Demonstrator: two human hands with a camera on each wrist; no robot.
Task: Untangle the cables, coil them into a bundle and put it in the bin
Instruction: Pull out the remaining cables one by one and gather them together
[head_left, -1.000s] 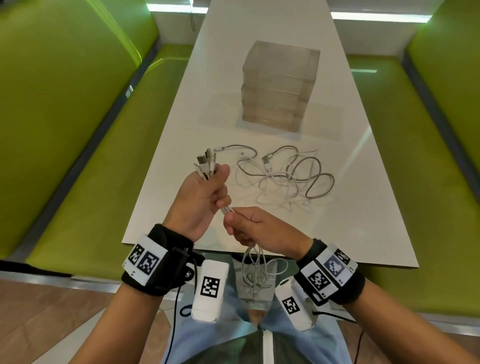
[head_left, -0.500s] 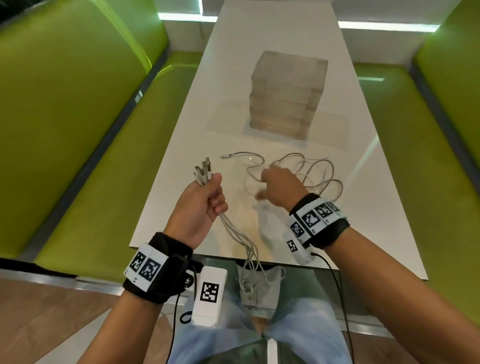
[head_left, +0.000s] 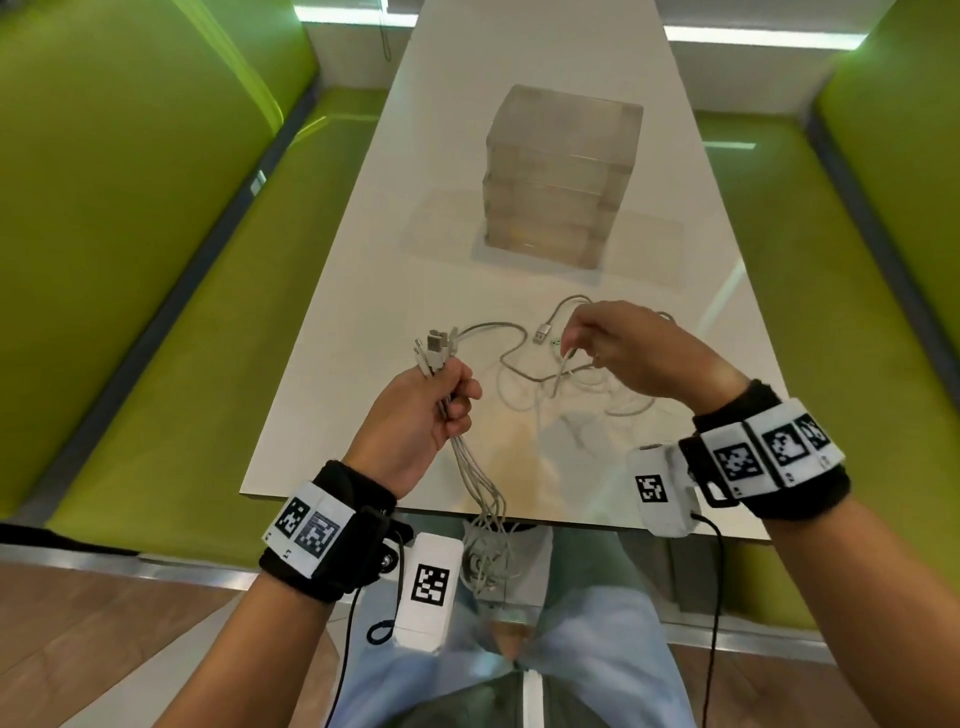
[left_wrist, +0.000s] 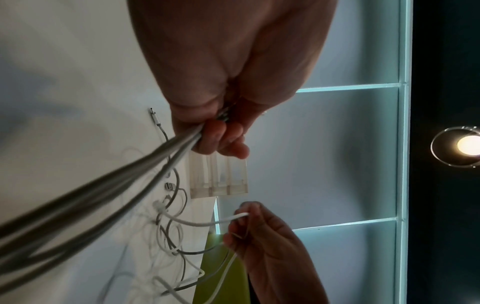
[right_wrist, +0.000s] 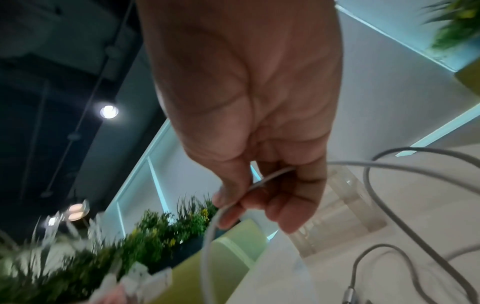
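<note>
My left hand (head_left: 436, 402) grips a bunch of white and grey cables (head_left: 475, 470) above the table's near edge; their plugs (head_left: 434, 348) stick up out of the fist and the loose lengths hang down past the edge to my lap. The left wrist view shows the same fist (left_wrist: 221, 125) closed round the cables (left_wrist: 109, 189). A tangle of cables (head_left: 524, 384) lies on the white table (head_left: 332, 364). My right hand (head_left: 587, 340) hovers over that tangle and pinches one white cable (right_wrist: 249, 189) between thumb and fingers (right_wrist: 233, 207). The clear plastic bin (head_left: 561, 176) stands farther back.
Green upholstered benches (head_left: 171, 322) run along both sides of the narrow table. Its near edge is just in front of my lap. A grey cable with a metal USB plug (head_left: 543, 335) lies between my hands. Beyond the bin the tabletop stretches to the far wall.
My right hand let go of the bunch near the left hand, reached forward over the tangle on the table and now pinches one white cable, lifting it. The left hand kept its grip.
</note>
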